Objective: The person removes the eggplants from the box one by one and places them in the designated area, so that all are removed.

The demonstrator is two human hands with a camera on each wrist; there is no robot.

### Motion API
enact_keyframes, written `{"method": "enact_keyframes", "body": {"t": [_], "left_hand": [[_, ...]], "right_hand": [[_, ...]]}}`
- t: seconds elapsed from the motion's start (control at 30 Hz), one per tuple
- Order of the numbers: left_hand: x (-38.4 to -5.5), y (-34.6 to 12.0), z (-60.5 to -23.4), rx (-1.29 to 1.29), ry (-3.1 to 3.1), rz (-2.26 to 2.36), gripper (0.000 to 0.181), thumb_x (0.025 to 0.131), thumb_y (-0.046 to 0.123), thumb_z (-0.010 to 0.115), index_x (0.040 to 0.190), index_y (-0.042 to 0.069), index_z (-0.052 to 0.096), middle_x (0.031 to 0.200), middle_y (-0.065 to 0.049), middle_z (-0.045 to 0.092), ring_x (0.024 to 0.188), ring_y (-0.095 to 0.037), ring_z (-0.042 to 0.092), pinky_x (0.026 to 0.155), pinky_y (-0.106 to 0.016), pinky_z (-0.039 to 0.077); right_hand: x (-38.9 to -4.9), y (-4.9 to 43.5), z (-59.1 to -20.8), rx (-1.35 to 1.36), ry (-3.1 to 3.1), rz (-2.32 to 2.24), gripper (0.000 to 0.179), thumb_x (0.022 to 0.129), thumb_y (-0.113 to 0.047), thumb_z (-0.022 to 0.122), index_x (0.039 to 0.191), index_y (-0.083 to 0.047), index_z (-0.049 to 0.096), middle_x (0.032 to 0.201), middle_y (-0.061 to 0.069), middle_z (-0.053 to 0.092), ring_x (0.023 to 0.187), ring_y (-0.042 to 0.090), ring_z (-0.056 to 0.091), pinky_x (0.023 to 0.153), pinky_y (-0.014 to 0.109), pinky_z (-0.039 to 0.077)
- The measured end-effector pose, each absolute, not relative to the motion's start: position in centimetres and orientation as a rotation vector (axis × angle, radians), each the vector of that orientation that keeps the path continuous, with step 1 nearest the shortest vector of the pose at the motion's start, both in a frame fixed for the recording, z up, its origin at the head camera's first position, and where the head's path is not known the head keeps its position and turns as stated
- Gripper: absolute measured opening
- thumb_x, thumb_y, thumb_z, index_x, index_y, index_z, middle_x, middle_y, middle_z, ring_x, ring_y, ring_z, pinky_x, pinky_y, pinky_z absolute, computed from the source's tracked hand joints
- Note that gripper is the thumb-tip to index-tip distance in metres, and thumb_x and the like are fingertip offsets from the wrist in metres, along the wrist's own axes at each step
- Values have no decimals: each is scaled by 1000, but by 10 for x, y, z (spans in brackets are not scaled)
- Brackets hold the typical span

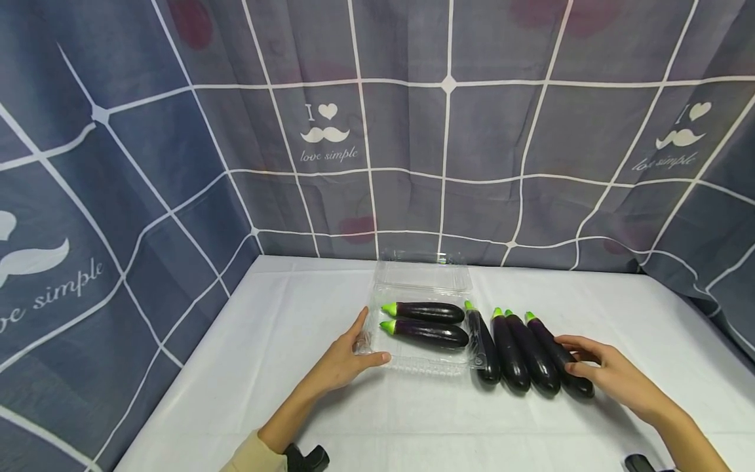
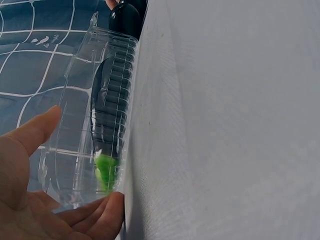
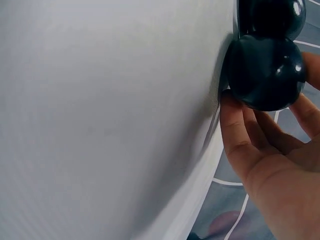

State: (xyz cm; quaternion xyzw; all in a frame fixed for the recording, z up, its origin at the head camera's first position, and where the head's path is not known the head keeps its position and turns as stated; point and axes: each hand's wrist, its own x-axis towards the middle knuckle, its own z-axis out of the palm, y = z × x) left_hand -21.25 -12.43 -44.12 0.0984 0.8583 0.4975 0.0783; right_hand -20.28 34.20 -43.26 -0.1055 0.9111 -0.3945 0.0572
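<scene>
Two dark purple eggplants with bright green stem ends, an upper one (image 1: 429,312) and a lower one (image 1: 433,333), lie side by side in a clear plastic clamshell box (image 1: 407,360). My left hand (image 1: 342,362) rests against the box's left end with thumb and fingers spread; the left wrist view shows its fingertips (image 2: 116,202) at the box's lower edge. Right of the box, several more eggplants lie in a slanted row. My right hand (image 1: 607,370) holds the rightmost eggplant (image 1: 551,347) near its thick end, fingers and thumb around it in the right wrist view.
The box's raised clear lid (image 1: 421,272) stands at the back. The leftmost loose eggplant (image 1: 488,351) lies against the box's right edge. A white cloth (image 1: 283,314) covers the table, with grey-blue checked curtains (image 1: 401,131) behind and at both sides.
</scene>
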Motion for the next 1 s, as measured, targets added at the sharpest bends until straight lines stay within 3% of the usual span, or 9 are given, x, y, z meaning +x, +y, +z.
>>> {"method": "enact_keyframes", "body": {"t": [0.33, 0.6, 0.67, 0.87, 1.0], "left_hand": [[-212, -124, -441, 280, 2560, 1500, 103, 83, 44, 78, 160, 18, 14, 152, -30, 31, 138, -45, 32, 106, -62, 30], [-211, -124, -440, 301, 2560, 1500, 103, 83, 44, 78, 160, 18, 14, 152, -30, 31, 138, -46, 32, 105, -63, 30], [-210, -124, -441, 303, 2552, 1501, 103, 84, 45, 77, 160, 18, 14, 152, -31, 31, 138, -46, 32, 105, -63, 30], [-210, -123, -441, 291, 2550, 1494, 103, 84, 45, 77, 160, 19, 14, 150, -31, 33, 138, -46, 32, 106, -63, 29], [-210, -124, -441, 289, 2554, 1503, 103, 83, 45, 78, 160, 18, 14, 150, -31, 34, 138, -45, 33, 106, -63, 29]], "right_hand": [[-200, 341, -432, -311, 2835, -1146, 53, 97, -28, 64, 142, -5, 50, 127, 17, 58, 103, 2, 51, 77, 29, 46], [-202, 336, -428, -196, 2850, -1102, 61, 98, -33, 62, 145, 1, 42, 128, 25, 55, 112, 32, 52, 79, 47, 46], [-202, 337, -429, -192, 2869, -1100, 61, 98, -32, 63, 145, 1, 43, 128, 26, 56, 111, 29, 53, 79, 45, 46], [-204, 334, -428, -224, 2974, -1181, 54, 97, -26, 64, 141, 2, 48, 128, 28, 55, 102, -4, 47, 75, 21, 44], [-209, 322, -419, -248, 3037, -1263, 51, 99, -24, 63, 139, 3, 50, 129, 28, 54, 102, -6, 43, 77, 12, 39]]}}
